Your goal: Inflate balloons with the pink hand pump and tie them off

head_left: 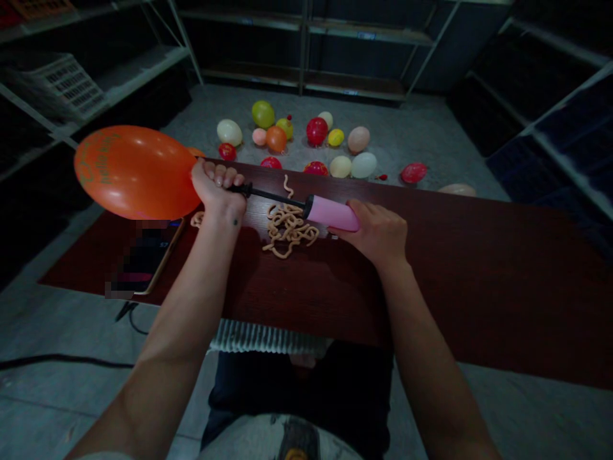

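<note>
A large orange balloon [138,172] with green lettering is inflated at the left, its neck end at my left hand [218,185]. The fingers of that hand are wrapped round the black handle end of a hand pump, beside the balloon's neck; the exact join is hidden. My right hand [376,230] grips the pink barrel of the pump [332,213]. A black rod shows between barrel and handle, so the pump is drawn out. Below the rod, a tangled pile of beige uninflated long balloons [290,227] lies on the dark red table [479,275].
A phone [153,255] lies at the table's left edge. Beyond the table, several inflated balloons [317,131] in red, yellow, white and orange rest on the floor. Metal shelves [364,29] stand at the back and sides; a white basket [71,83] sits on the left one.
</note>
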`<state>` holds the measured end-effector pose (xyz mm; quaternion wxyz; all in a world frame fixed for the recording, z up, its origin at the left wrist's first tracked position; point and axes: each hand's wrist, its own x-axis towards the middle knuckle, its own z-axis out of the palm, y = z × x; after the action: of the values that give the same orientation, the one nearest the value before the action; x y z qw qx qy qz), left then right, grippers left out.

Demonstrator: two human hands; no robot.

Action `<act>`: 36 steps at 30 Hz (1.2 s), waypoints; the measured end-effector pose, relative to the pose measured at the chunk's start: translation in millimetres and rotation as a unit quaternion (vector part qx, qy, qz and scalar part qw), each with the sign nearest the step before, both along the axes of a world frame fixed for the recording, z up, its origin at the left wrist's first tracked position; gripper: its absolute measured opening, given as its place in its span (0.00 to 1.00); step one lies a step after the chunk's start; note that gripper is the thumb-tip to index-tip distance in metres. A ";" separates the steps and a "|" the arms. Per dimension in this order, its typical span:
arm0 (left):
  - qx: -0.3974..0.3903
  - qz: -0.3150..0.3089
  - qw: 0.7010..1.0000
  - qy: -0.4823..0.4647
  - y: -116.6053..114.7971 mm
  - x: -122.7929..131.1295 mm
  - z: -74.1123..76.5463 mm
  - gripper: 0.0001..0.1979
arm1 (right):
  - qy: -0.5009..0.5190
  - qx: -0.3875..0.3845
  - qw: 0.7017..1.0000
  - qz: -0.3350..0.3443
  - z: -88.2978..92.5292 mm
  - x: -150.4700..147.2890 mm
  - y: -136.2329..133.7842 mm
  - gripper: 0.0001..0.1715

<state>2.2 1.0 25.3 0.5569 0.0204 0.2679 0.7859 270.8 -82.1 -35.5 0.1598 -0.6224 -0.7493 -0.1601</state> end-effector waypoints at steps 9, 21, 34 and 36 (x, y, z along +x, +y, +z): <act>0.001 -0.001 1.000 0.026 -0.3 -1.9 -4.6 0.23 | 0.006 -0.009 1.000 0.002 -4.3 -1.2 -4.6 0.38; 0.008 -0.035 0.997 0.072 -8.6 24.6 -11.0 0.27 | 0.027 -0.034 0.999 0.021 -3.3 -19.1 -7.9 0.38; 0.041 -0.102 0.991 0.083 -20.3 53.2 -23.6 0.30 | 0.079 -0.062 0.994 0.045 -0.9 -34.9 -10.8 0.37; 0.038 -0.102 0.991 0.081 -19.1 50.9 -22.2 0.29 | 0.076 -0.059 0.994 0.049 -1.2 -34.9 -9.7 0.37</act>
<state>53.0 -18.1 3.2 0.6093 0.1323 0.2785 0.7305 235.9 -91.8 -36.7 0.1870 -0.6040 -0.7724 -0.0600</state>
